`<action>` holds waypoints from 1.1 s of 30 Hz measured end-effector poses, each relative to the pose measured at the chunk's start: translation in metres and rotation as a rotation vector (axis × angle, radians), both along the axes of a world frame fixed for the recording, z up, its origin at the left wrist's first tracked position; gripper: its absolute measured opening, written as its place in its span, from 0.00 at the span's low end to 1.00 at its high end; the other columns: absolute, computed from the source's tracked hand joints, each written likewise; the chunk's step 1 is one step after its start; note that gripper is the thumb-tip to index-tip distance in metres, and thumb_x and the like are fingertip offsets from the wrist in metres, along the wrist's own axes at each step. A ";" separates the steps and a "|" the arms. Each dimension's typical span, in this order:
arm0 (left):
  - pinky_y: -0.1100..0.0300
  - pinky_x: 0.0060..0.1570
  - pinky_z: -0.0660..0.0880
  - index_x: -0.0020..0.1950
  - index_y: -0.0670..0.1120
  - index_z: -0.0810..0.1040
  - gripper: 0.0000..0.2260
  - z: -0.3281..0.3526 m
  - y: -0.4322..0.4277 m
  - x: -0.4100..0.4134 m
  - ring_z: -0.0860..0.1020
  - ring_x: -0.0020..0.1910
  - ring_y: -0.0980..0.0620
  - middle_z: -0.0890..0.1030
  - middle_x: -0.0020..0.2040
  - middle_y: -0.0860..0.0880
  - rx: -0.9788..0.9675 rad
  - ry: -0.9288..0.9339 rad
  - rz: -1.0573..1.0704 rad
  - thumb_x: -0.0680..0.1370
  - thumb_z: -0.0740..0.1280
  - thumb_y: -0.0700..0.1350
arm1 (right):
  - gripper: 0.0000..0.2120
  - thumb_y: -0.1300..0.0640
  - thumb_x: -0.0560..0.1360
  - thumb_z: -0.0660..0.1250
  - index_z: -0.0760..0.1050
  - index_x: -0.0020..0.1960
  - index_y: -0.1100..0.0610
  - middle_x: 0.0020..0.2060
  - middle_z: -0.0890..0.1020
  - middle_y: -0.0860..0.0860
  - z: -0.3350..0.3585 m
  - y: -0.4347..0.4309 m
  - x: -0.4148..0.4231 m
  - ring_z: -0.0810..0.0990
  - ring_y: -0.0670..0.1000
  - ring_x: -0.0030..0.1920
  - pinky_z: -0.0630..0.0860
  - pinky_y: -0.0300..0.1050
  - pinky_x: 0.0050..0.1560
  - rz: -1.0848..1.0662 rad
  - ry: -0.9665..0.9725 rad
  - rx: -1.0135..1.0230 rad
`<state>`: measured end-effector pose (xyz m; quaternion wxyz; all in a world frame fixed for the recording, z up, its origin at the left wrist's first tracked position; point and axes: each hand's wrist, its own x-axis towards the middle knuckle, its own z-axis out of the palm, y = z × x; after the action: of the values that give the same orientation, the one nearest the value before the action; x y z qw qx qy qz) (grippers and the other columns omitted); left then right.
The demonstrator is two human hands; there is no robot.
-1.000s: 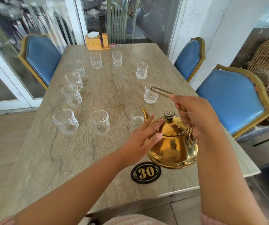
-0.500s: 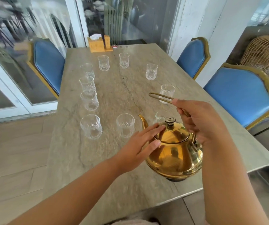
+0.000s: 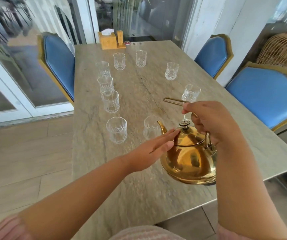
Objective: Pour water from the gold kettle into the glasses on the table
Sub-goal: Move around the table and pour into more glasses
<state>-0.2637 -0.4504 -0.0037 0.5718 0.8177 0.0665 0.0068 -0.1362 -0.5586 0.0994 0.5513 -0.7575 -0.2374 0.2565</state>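
Observation:
The gold kettle [image 3: 190, 156] hangs just above the near right part of the stone table [image 3: 139, 179], tipped slightly toward its spout. My right hand [image 3: 208, 122] is closed around its thin wire handle. My left hand [image 3: 153, 149] lies flat with fingers extended, fingertips pressing on the lid beside the knob. The spout points at a clear cut glass [image 3: 150, 127] directly behind it. Another glass [image 3: 116, 129] stands to its left. Several more glasses ring the table, such as one at the left [image 3: 110, 101] and one at the right [image 3: 190, 93].
A wooden tissue box [image 3: 108, 40] with a holder sits at the table's far end. Blue chairs stand at the left [image 3: 59, 61] and at the right [image 3: 264, 94], [image 3: 212, 54]. A wicker basket [image 3: 283, 49] is far right. Glass doors lie behind.
The kettle has come up off the table and shifted left toward the near glasses, covering the black number tag. Both hands keep their hold. The view has swung right.

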 end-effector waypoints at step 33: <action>0.79 0.64 0.51 0.74 0.60 0.55 0.23 0.002 -0.016 0.015 0.54 0.73 0.69 0.57 0.74 0.64 -0.223 0.011 0.091 0.79 0.50 0.58 | 0.12 0.53 0.76 0.66 0.82 0.46 0.62 0.22 0.69 0.49 0.009 0.021 0.022 0.63 0.45 0.19 0.62 0.38 0.24 0.190 -0.230 -0.236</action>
<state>-0.2483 -0.4659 -0.0020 0.6580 0.7451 0.1067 0.0209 -0.1139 -0.5381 0.1083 0.4010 -0.8154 -0.3376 0.2455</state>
